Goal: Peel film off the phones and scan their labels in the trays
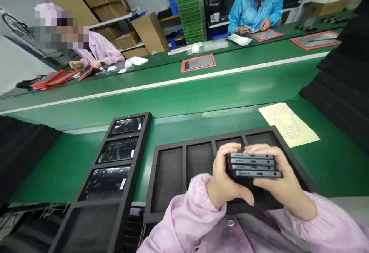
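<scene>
Both my hands hold a stack of several dark phones (253,165) edge-on, above a black foam tray (170,176) with empty slots. My left hand (223,180) wraps the stack's left end, and my right hand (284,185) grips its right end and underside. To the left lies a second black tray (138,145) holding three phones (117,152) in plastic film; its nearest slot is empty.
A perforated yellow sheet (288,124) lies on the green bench at right. Black foam stacks (343,80) rise at far right. Across the green conveyor (187,91), two people work at red-framed trays (198,63). Green crates and cardboard boxes stand behind.
</scene>
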A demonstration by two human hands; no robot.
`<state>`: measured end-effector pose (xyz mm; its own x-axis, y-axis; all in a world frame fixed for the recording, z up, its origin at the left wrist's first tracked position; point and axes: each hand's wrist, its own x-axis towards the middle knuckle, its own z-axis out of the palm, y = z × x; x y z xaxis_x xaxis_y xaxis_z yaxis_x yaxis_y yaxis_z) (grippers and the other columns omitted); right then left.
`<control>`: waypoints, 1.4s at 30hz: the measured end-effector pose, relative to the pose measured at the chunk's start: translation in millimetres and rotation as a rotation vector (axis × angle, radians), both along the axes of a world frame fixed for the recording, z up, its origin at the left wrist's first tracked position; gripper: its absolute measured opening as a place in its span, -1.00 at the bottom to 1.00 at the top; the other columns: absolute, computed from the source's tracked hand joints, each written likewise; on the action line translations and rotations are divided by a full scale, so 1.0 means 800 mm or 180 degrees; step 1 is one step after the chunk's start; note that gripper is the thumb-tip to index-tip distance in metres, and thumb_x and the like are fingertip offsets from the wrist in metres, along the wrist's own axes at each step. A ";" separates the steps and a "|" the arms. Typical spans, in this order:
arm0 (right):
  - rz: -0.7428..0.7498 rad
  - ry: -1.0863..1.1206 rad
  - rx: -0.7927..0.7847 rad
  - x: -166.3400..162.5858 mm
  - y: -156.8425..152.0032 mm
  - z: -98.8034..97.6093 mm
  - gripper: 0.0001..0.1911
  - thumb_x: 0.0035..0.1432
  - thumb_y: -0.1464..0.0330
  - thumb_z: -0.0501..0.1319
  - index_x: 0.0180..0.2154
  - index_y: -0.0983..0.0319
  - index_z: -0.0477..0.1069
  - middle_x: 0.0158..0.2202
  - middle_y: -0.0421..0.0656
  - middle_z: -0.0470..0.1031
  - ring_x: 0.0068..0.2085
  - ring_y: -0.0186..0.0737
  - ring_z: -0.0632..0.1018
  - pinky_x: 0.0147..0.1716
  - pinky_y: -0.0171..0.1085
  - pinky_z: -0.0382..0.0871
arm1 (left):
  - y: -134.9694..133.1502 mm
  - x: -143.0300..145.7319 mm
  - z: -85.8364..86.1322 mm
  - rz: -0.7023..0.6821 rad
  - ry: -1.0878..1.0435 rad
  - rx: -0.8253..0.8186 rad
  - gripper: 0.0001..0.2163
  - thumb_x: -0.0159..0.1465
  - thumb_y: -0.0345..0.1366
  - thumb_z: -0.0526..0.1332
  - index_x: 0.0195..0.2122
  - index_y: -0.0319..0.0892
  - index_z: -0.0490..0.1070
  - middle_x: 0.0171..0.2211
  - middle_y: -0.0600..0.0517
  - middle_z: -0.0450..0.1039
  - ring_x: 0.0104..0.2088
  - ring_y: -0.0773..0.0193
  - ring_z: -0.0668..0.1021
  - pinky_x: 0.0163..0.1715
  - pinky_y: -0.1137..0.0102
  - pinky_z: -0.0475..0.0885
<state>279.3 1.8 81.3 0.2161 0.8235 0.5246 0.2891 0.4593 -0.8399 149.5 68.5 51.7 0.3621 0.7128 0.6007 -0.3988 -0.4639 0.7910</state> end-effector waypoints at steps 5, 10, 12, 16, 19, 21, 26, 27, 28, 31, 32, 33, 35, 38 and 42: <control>0.0300 0.0207 -0.0282 -0.019 -0.013 -0.010 -0.67 0.09 0.14 0.28 -0.14 0.06 0.28 -0.20 -0.17 0.40 -0.11 -0.27 0.49 -0.13 -0.31 0.45 | -0.007 -0.019 -0.029 0.0141 0.0369 0.0352 -0.40 -0.05 0.10 0.36 -0.08 -0.07 0.24 -0.09 -0.08 0.36 -0.10 0.19 0.50 -0.13 0.30 0.47; 0.0441 0.0098 -0.0252 -0.022 -0.022 -0.014 -0.63 0.09 0.06 0.24 -0.14 0.06 0.24 -0.18 -0.13 0.37 -0.09 -0.21 0.46 -0.14 -0.27 0.45 | -0.008 -0.032 -0.029 0.0108 0.0634 0.0739 -0.56 0.14 0.04 0.25 -0.09 -0.10 0.22 -0.20 -0.09 0.42 -0.19 0.19 0.55 -0.24 0.31 0.50; 0.0447 0.0062 -0.0173 -0.022 -0.025 -0.017 -0.64 0.11 0.07 0.23 -0.13 0.07 0.23 -0.20 -0.13 0.36 -0.10 -0.18 0.45 -0.14 -0.23 0.45 | -0.009 -0.032 -0.027 0.0079 0.0548 0.0828 -0.62 0.20 0.03 0.18 -0.09 -0.10 0.22 -0.25 -0.07 0.44 -0.23 0.19 0.56 -0.27 0.32 0.51; 0.0528 -0.0024 0.0007 -0.022 -0.029 -0.022 -0.63 0.13 0.09 0.21 -0.09 0.09 0.21 -0.22 -0.12 0.34 -0.12 -0.17 0.43 -0.11 -0.20 0.43 | -0.014 -0.031 -0.025 0.0152 0.0529 0.0833 -0.73 0.25 -0.13 0.19 -0.09 -0.08 0.23 -0.26 -0.04 0.44 -0.23 0.20 0.57 -0.25 0.32 0.51; 0.0592 -0.0086 0.0066 -0.020 -0.032 -0.023 -0.64 0.15 0.10 0.19 -0.09 0.10 0.19 -0.23 -0.13 0.32 -0.13 -0.19 0.42 -0.11 -0.21 0.42 | -0.016 -0.031 -0.023 0.0151 0.0527 0.0909 -0.76 0.27 -0.17 0.16 -0.09 -0.08 0.23 -0.27 -0.04 0.44 -0.21 0.20 0.57 -0.23 0.32 0.51; 0.0620 -0.0119 0.0081 -0.020 -0.033 -0.022 -0.64 0.16 0.10 0.18 -0.09 0.11 0.19 -0.24 -0.13 0.31 -0.13 -0.18 0.41 -0.11 -0.20 0.42 | -0.015 -0.031 -0.022 0.0145 0.0551 0.0954 -0.78 0.28 -0.17 0.14 -0.09 -0.08 0.22 -0.28 -0.04 0.44 -0.21 0.19 0.58 -0.24 0.32 0.52; 0.0673 -0.0228 0.0128 -0.019 -0.033 -0.019 -0.65 0.19 0.12 0.16 -0.08 0.13 0.16 -0.22 -0.14 0.30 -0.11 -0.22 0.39 -0.05 -0.22 0.37 | -0.015 -0.030 -0.019 0.0174 0.0541 0.1039 -0.81 0.29 -0.21 0.13 -0.10 -0.09 0.22 -0.29 -0.02 0.44 -0.24 0.24 0.58 -0.23 0.35 0.53; 0.0687 -0.0235 0.0129 -0.019 -0.033 -0.019 -0.65 0.20 0.12 0.16 -0.08 0.14 0.16 -0.22 -0.14 0.29 -0.10 -0.23 0.39 -0.04 -0.23 0.36 | -0.016 -0.030 -0.019 0.0186 0.0527 0.1048 -0.80 0.29 -0.22 0.13 -0.09 -0.09 0.22 -0.28 -0.02 0.44 -0.22 0.24 0.58 -0.21 0.35 0.52; 0.0703 -0.0235 0.0138 -0.018 -0.033 -0.018 -0.65 0.20 0.12 0.16 -0.08 0.14 0.16 -0.22 -0.14 0.29 -0.10 -0.24 0.38 -0.04 -0.23 0.36 | -0.017 -0.031 -0.019 0.0192 0.0516 0.1059 -0.79 0.28 -0.23 0.14 -0.08 -0.10 0.22 -0.27 -0.02 0.44 -0.21 0.24 0.57 -0.19 0.34 0.52; 0.0730 -0.0229 0.0181 -0.018 -0.033 -0.019 -0.64 0.20 0.11 0.16 -0.08 0.14 0.15 -0.23 -0.15 0.28 -0.12 -0.24 0.39 -0.06 -0.23 0.36 | -0.020 -0.032 -0.019 0.0187 0.0540 0.1080 -0.75 0.27 -0.25 0.16 -0.05 -0.10 0.20 -0.25 -0.03 0.44 -0.18 0.23 0.57 -0.16 0.32 0.51; 0.0728 -0.0230 0.0195 -0.018 -0.033 -0.019 -0.64 0.20 0.11 0.16 -0.08 0.14 0.15 -0.23 -0.15 0.28 -0.12 -0.24 0.39 -0.06 -0.22 0.37 | -0.021 -0.032 -0.019 0.0175 0.0561 0.1080 -0.75 0.27 -0.24 0.16 -0.05 -0.10 0.20 -0.26 -0.03 0.44 -0.18 0.23 0.57 -0.17 0.32 0.51; 0.0721 -0.0233 0.0206 -0.018 -0.033 -0.019 -0.63 0.20 0.10 0.15 -0.07 0.14 0.14 -0.23 -0.15 0.28 -0.13 -0.23 0.39 -0.07 -0.21 0.37 | -0.021 -0.033 -0.019 0.0164 0.0583 0.1069 -0.75 0.27 -0.24 0.16 -0.05 -0.09 0.20 -0.26 -0.03 0.44 -0.19 0.22 0.57 -0.18 0.31 0.51; 0.0710 -0.0238 0.0225 -0.018 -0.033 -0.020 -0.63 0.20 0.09 0.15 -0.08 0.13 0.15 -0.24 -0.14 0.29 -0.14 -0.21 0.40 -0.09 -0.19 0.38 | -0.020 -0.034 -0.019 0.0132 0.0608 0.1053 -0.78 0.28 -0.22 0.14 -0.07 -0.08 0.21 -0.27 -0.02 0.45 -0.20 0.20 0.58 -0.21 0.29 0.52; 0.0714 -0.0221 0.0233 -0.019 -0.034 -0.019 -0.64 0.18 0.10 0.16 -0.09 0.13 0.16 -0.26 -0.14 0.30 -0.17 -0.20 0.41 -0.13 -0.16 0.39 | -0.018 -0.033 -0.019 0.0135 0.0557 0.1083 -0.81 0.29 -0.19 0.12 -0.11 -0.08 0.22 -0.30 -0.01 0.46 -0.23 0.19 0.59 -0.24 0.30 0.53; 0.0715 -0.0235 0.0256 -0.019 -0.036 -0.017 -0.64 0.19 0.10 0.16 -0.09 0.14 0.16 -0.27 -0.14 0.30 -0.19 -0.20 0.41 -0.13 -0.16 0.40 | -0.017 -0.032 -0.019 0.0137 0.0530 0.1152 -0.81 0.29 -0.18 0.12 -0.12 -0.10 0.23 -0.31 -0.03 0.48 -0.24 0.20 0.59 -0.24 0.33 0.52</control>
<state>264.4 -26.8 67.5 -0.0091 0.8014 0.5980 0.2315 0.5835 -0.7784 123.7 54.9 36.6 0.4501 0.4826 0.7514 -0.2530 -0.7380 0.6255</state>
